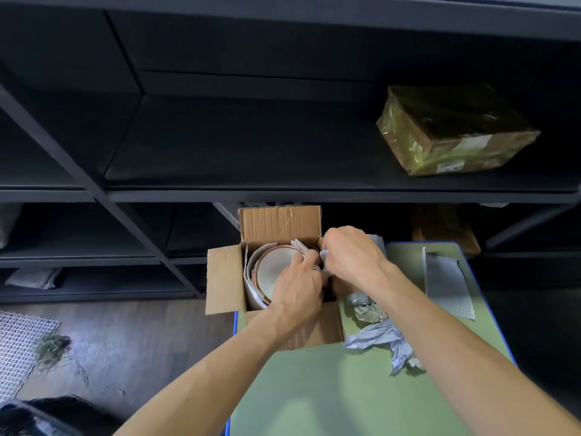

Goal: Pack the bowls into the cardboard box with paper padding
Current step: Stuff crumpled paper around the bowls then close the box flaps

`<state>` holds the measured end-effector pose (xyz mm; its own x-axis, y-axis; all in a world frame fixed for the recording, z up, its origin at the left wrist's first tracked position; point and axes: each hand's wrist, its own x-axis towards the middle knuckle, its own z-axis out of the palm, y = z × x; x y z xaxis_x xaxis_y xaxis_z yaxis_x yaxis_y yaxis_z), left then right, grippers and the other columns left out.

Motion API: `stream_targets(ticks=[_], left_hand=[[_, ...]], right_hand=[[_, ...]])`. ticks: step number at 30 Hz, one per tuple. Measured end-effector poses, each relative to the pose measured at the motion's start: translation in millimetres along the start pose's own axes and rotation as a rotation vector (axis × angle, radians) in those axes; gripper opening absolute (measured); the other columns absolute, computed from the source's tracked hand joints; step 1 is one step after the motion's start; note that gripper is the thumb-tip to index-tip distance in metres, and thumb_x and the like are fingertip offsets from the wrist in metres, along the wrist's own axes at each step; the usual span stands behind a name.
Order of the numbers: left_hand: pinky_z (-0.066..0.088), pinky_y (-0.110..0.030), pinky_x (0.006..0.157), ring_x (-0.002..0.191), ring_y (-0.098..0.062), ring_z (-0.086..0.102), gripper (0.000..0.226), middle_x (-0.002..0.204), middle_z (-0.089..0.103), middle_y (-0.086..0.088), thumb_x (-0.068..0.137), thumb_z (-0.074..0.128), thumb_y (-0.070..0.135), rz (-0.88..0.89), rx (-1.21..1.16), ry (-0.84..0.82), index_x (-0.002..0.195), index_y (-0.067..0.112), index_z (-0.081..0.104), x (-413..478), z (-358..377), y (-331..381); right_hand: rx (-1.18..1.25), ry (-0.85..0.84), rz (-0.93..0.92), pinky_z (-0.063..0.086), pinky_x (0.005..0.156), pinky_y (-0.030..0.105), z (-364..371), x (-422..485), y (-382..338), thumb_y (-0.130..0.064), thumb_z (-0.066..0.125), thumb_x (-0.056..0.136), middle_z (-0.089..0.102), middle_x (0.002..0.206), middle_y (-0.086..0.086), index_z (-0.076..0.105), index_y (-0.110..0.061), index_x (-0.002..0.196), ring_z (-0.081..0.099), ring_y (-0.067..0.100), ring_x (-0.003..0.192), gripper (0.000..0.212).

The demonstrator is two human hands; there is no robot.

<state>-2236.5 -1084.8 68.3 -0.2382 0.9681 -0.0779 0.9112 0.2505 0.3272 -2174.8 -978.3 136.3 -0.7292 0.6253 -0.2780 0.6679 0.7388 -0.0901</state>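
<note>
Pinching white crumpled paper padding (298, 244), your left hand (298, 286) and right hand (349, 256) meet at the right rim of the pale, copper-edged bowl (275, 266) inside the open brown cardboard box (279, 221). Push the paper down between rim and wall without shifting the bowl.

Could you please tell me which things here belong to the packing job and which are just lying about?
In use: cardboard box, bowl, paper padding, left hand, right hand, spare crumpled paper.
Lying about: wrapped parcel on the shelf, grey textured sheet, mesh mat.
</note>
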Motion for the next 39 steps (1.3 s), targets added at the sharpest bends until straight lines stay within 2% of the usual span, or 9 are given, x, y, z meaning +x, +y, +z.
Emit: stream_targets(ticks=[5, 9, 12, 17, 20, 25, 28, 31, 39], left_hand=[[0.044, -0.037, 0.056, 0.098, -0.028, 0.043, 0.027, 0.115, 0.049, -0.005, 0.084, 0.054, 0.012, -0.003, -0.064, 0.130, 0.105, 0.016, 0.071, -3, 8, -2], [0.042, -0.033, 0.055, 0.094, -0.023, 0.043, 0.025, 0.117, 0.049, -0.002, 0.085, 0.057, 0.020, -0.036, -0.048, 0.188, 0.106, 0.023, 0.071, -10, 17, -8], [0.040, -0.033, 0.052, 0.092, -0.022, 0.043, 0.037, 0.108, 0.049, -0.001, 0.092, 0.040, 0.038, 0.003, -0.062, 0.209, 0.105, 0.026, 0.072, -17, 14, -4], [0.038, -0.035, 0.067, 0.099, -0.023, 0.041, 0.054, 0.106, 0.050, -0.002, 0.098, 0.036, 0.058, -0.027, -0.039, 0.028, 0.097, 0.021, 0.075, -22, 11, 6], [0.032, -0.033, 0.067, 0.100, -0.025, 0.043, 0.045, 0.108, 0.053, -0.004, 0.097, 0.044, 0.051, -0.006, -0.035, 0.016, 0.103, 0.018, 0.075, -22, 12, 4], [0.032, -0.036, 0.066, 0.102, -0.027, 0.046, 0.042, 0.101, 0.050, -0.007, 0.102, 0.044, 0.040, -0.061, -0.060, -0.014, 0.101, 0.008, 0.071, -19, 5, 0], [0.031, -0.035, 0.065, 0.101, -0.027, 0.049, 0.043, 0.099, 0.052, -0.006, 0.102, 0.043, 0.044, -0.080, -0.078, -0.010, 0.101, 0.011, 0.070, -17, 7, 0], [0.037, -0.036, 0.070, 0.102, -0.029, 0.053, 0.040, 0.107, 0.059, -0.010, 0.101, 0.045, 0.042, -0.101, -0.086, -0.009, 0.104, 0.011, 0.071, -12, 8, 8], [0.035, -0.029, 0.061, 0.088, -0.029, 0.063, 0.027, 0.091, 0.069, -0.008, 0.088, 0.062, 0.039, -0.174, -0.246, -0.201, 0.097, 0.018, 0.075, 11, 7, -6]], right_hand=[[0.005, -0.069, 0.044, 0.057, 0.071, 0.039, 0, 12, -6, -0.020, 0.071, 0.081, 0.050, 0.065, 0.001, 0.045, -0.020, 0.061, 0.061, 0.029, 0.074, 0.033], [-0.035, -0.071, 0.016, 0.048, 0.063, 0.033, 6, 8, -6, -0.022, 0.070, 0.085, 0.052, 0.067, 0.001, 0.044, -0.019, 0.060, 0.059, 0.028, 0.074, 0.036], [-0.082, -0.103, -0.004, 0.040, 0.063, 0.035, 3, 5, -8, -0.013, 0.069, 0.081, 0.051, 0.079, 0.005, 0.040, -0.017, 0.059, 0.053, 0.030, 0.080, 0.037], [-0.120, -0.065, -0.041, 0.034, 0.065, 0.035, 8, 5, -9, -0.009, 0.059, 0.087, 0.048, 0.090, 0.007, 0.039, -0.012, 0.064, 0.046, 0.029, 0.075, 0.030], [-0.167, -0.016, -0.121, 0.031, 0.073, 0.035, 19, 2, -10, -0.015, 0.058, 0.088, 0.057, 0.103, 0.008, 0.059, -0.015, 0.087, 0.057, 0.030, 0.090, 0.001], [0.080, -0.052, -0.070, 0.044, 0.089, 0.040, 13, 2, 7, -0.018, 0.048, 0.093, 0.057, 0.121, 0.005, 0.059, -0.018, 0.120, 0.051, 0.031, 0.114, 0.029], [0.097, -0.092, -0.057, 0.049, 0.090, 0.048, 8, 5, 14, -0.012, 0.050, 0.086, 0.063, 0.115, 0.006, 0.067, -0.015, 0.107, 0.050, 0.034, 0.111, 0.028], [0.039, -0.102, -0.088, 0.046, 0.089, 0.048, 13, 3, 11, -0.006, 0.049, 0.082, 0.067, 0.107, 0.010, 0.072, -0.009, 0.099, 0.053, 0.035, 0.103, 0.029], [0.145, -0.042, -0.083, 0.048, 0.088, 0.040, 13, 1, 11, -0.004, 0.051, 0.086, 0.068, 0.112, 0.008, 0.074, -0.011, 0.105, 0.054, 0.029, 0.111, 0.031]])
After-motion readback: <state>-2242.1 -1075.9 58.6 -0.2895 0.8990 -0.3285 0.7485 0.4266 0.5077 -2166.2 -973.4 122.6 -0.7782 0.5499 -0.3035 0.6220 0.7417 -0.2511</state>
